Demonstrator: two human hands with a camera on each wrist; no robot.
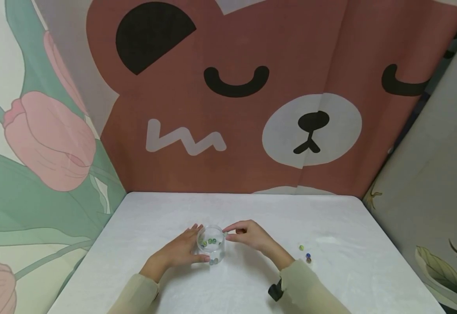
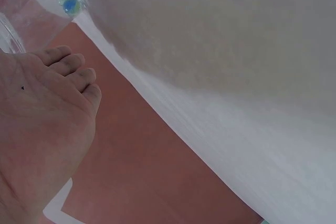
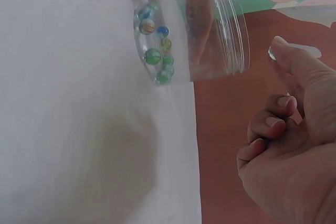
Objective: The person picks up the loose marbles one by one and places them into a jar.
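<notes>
A clear, round, screw-necked jar (image 1: 222, 252) stands upright on the white table. Several glass marbles (image 3: 152, 56), green, blue and striped, lie at its bottom. My left hand (image 1: 181, 249) holds the jar from the left, thumb along the near side and fingers toward the far side. Just right of the rim, my right hand (image 1: 252, 236) pinches a pale clear marble (image 3: 271, 53) between thumb and index finger, its other fingers curled in. The left wrist view catches only part of the jar (image 2: 39, 11), beside the left fingers.
On the white table (image 1: 267, 209), to the right of the right forearm, lie a yellow-green marble (image 1: 301, 247), a blue one (image 1: 308, 255) and a brownish one (image 1: 309, 260). A brown bear-print cloth (image 1: 244, 170) hangs behind the table's far edge.
</notes>
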